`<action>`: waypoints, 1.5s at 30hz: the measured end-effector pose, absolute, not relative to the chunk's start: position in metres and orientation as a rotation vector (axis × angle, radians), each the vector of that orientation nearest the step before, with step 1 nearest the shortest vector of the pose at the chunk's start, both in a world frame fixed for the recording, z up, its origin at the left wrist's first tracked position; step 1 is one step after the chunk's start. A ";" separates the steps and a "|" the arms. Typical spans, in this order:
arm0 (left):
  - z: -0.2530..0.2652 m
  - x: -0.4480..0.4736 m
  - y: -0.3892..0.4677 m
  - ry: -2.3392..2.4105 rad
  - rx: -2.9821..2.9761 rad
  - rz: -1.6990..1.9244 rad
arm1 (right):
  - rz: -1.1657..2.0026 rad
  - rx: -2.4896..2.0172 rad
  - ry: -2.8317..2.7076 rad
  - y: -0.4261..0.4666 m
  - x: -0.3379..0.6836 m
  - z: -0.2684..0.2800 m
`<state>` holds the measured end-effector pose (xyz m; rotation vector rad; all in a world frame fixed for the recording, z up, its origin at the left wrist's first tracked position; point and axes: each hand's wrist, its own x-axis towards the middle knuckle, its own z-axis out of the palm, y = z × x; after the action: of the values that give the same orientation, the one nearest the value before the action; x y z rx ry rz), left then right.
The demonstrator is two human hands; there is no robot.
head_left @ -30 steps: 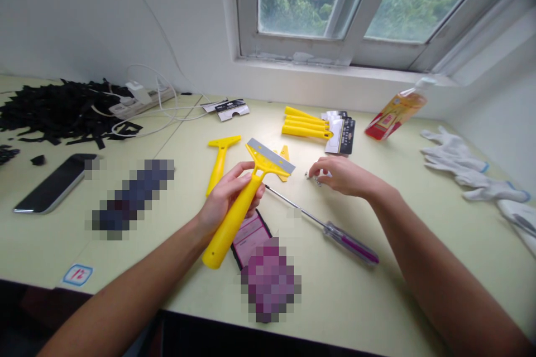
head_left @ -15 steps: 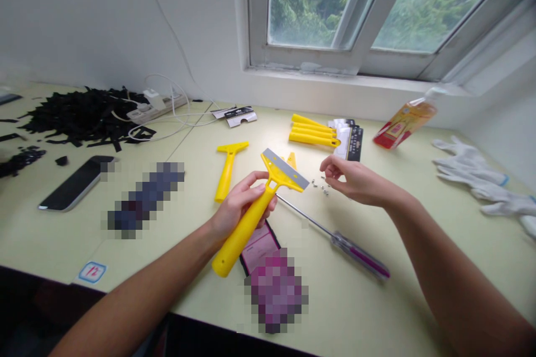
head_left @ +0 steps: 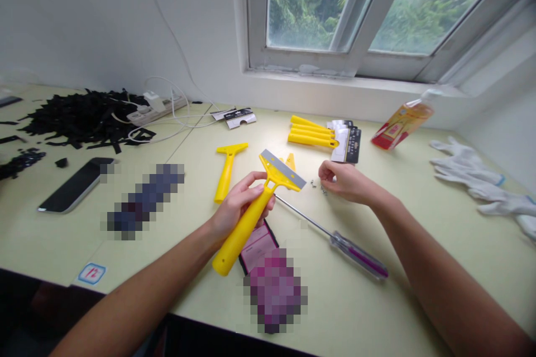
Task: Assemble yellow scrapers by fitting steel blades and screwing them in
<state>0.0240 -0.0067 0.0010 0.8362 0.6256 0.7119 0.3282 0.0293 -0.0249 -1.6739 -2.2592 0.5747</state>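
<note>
My left hand (head_left: pixel 240 203) is wrapped round a yellow scraper (head_left: pixel 245 228), whose grey blade (head_left: pixel 288 172) points up and away from me. Over several small screws (head_left: pixel 313 183) on the table, my right hand (head_left: pixel 345 180) has its fingers curled into a pinch; whatever lies between the fingertips is hidden. A screwdriver (head_left: pixel 355 254) with a clear and purple handle rests below the hands, its shaft reaching toward the scraper. Left of the held scraper lies a yellow scraper handle (head_left: pixel 227 173). Partly behind the blade is a small yellow plate (head_left: pixel 291 162).
Several yellow scrapers (head_left: pixel 312 133) with card sleeves lie near the window. A tilted bottle (head_left: pixel 402 122) and white gloves (head_left: pixel 469 173) are at the right. On the left are a phone (head_left: pixel 77 184), black scraps (head_left: pixel 79 117) and a power strip (head_left: pixel 157 110). A pink booklet (head_left: pixel 257 248) lies in front.
My right hand has shifted slightly lower and closed its fingers nearer the screws. The scraper stays in my left hand, almost unmoved.
</note>
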 end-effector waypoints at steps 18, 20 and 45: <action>-0.005 0.022 0.003 0.690 0.848 0.785 | 0.470 -1.571 -2.420 0.046 0.303 -0.013; -0.006 0.020 0.007 0.694 0.856 0.809 | 0.522 -1.492 -2.521 0.062 0.290 -0.013; -0.011 0.023 0.002 0.641 0.829 0.777 | 0.513 -1.444 -1.768 0.025 0.285 0.046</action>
<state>0.0227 0.0024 -0.0111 0.8292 0.6405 0.7765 0.2850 0.0255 0.0459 -1.4441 -1.7684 0.5134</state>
